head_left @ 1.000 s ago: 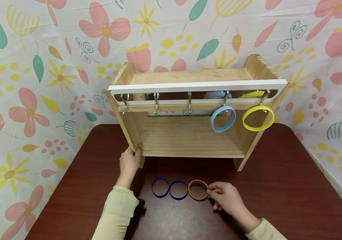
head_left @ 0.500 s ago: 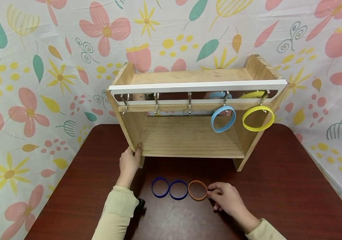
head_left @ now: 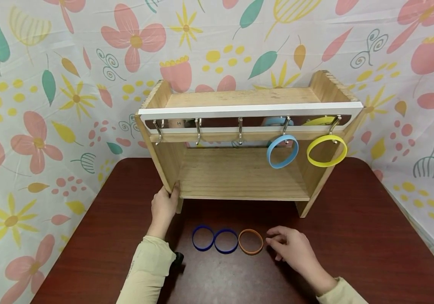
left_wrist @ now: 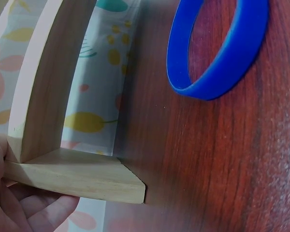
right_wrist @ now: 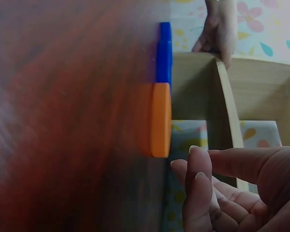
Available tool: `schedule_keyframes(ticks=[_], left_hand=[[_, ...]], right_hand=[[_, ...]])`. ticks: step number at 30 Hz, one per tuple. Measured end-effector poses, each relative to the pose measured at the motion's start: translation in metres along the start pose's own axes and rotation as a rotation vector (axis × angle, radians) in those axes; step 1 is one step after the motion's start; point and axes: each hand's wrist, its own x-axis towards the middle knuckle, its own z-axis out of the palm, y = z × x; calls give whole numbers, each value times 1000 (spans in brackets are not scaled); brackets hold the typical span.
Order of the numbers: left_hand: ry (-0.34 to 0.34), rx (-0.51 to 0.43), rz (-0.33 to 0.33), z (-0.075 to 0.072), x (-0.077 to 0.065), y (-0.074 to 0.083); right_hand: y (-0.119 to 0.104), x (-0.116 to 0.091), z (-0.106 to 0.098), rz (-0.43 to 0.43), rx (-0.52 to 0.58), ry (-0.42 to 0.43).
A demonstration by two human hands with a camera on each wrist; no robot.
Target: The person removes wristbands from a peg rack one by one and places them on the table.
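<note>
My left hand (head_left: 163, 209) grips the lower left side panel of a small wooden shelf (head_left: 243, 175), thumb on its inner face. In the left wrist view, fingers curl under the panel's end. My right hand (head_left: 294, 250) is just right of an orange silicone wristband (right_wrist: 161, 121), fingers loosely bent and holding nothing. A small gap shows between its fingertips and the band. Left of the orange band lie two dark blue wristbands (left_wrist: 217, 87), all in a row on the table before the shelf.
A white rail (head_left: 217, 110) with several metal hooks (head_left: 241, 131) runs across the shelf's upper front. From its two right-hand hooks hang a light blue wristband (head_left: 280, 166) and a yellow wristband (head_left: 325, 164). The dark red table (head_left: 369, 236) meets a flowered cloth backdrop (head_left: 68, 139).
My right hand has let go of the orange wristband and drawn slightly right of it. The orange band now lies flat on the table. My left hand has stayed on the shelf.
</note>
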Motion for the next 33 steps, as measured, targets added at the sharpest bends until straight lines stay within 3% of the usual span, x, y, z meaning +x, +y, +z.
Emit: schedule_keyframes(ticks=[25,33], left_hand=[[8,-2,5,2,1,0],[12,2,8,1,1,0]], right_hand=[[-22,5,-43,-194,62,113],[-33,7,-52,-258,18,162]])
